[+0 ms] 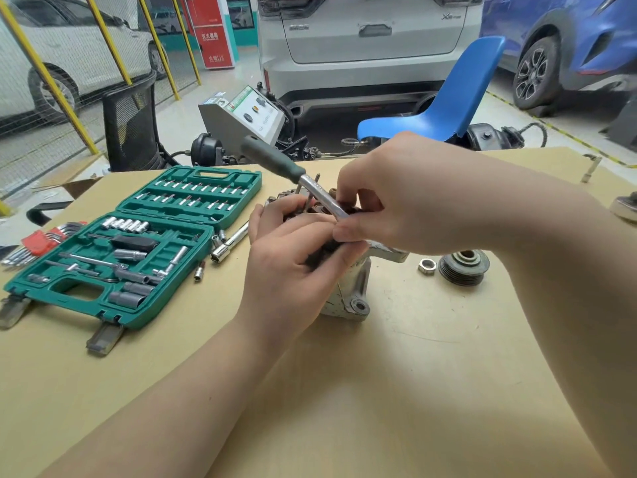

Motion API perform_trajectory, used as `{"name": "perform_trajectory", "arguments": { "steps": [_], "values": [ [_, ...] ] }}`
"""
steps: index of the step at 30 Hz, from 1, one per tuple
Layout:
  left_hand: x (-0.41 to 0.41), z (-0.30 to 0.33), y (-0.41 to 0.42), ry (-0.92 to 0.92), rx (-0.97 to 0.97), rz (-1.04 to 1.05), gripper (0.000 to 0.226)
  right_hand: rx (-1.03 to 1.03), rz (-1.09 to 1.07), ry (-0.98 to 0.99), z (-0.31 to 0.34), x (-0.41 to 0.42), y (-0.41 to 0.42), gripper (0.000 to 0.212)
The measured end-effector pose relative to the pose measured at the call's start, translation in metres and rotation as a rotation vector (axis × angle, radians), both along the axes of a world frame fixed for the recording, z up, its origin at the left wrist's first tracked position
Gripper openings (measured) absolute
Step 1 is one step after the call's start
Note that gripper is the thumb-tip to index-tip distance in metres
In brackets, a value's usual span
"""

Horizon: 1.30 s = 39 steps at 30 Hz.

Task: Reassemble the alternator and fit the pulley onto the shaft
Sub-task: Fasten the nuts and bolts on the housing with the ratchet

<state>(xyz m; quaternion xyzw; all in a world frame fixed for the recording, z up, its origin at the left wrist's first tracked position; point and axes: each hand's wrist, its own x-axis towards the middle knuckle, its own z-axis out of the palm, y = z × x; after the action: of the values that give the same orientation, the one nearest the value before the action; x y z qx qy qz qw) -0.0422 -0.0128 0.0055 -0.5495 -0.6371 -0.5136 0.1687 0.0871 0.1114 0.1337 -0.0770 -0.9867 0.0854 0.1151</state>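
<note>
The grey alternator [351,291] stands on the table's middle, mostly hidden behind my hands. My left hand [293,257] grips its upper body from the near left. My right hand [396,194] pinches the head end of a ratchet wrench [320,194] on top of the alternator; its dark green handle points up and left. The grooved pulley [463,267] lies on the table to the right, and a hex nut [426,266] lies just left of it.
An open green socket set case [138,243] lies at left, with loose sockets and an extension bar [229,244] beside it. Red-held hex keys [38,241] lie at far left. A blue chair [448,98], a black chair and parked cars stand beyond the table [379,391].
</note>
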Motion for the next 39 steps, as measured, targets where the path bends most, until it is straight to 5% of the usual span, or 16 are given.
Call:
{"name": "perform_trajectory", "arguments": {
  "steps": [7,12,16,19,23,28,32,39],
  "values": [
    [-0.006,-0.002,-0.003,0.021,-0.11,-0.003,0.013,-0.008,0.142,-0.064,0.008,0.007,0.003,0.023],
    [0.0,-0.002,0.0,0.0,-0.009,-0.003,0.016,0.0,0.04,-0.022,0.005,0.008,0.003,0.014],
    [0.0,-0.001,0.0,-0.026,0.0,0.011,0.012,0.015,-0.009,-0.036,-0.002,-0.002,0.001,0.027],
    [0.0,0.002,0.0,0.013,-0.009,-0.027,0.012,-0.025,0.045,-0.059,0.001,-0.002,0.002,0.01],
    [-0.006,-0.001,-0.003,0.019,-0.114,-0.016,0.019,-0.021,0.098,-0.074,0.007,0.007,0.003,0.024],
    [0.001,0.0,0.001,0.005,0.019,-0.012,0.02,-0.005,0.02,-0.054,0.003,0.005,0.003,0.011],
    [-0.003,-0.004,0.001,0.011,0.024,-0.005,0.01,0.067,-0.042,-0.071,-0.001,-0.002,0.002,0.02],
    [-0.008,-0.004,-0.001,0.028,-0.056,-0.02,0.012,-0.017,0.092,-0.07,0.005,0.006,0.003,0.024]
  ]
}}
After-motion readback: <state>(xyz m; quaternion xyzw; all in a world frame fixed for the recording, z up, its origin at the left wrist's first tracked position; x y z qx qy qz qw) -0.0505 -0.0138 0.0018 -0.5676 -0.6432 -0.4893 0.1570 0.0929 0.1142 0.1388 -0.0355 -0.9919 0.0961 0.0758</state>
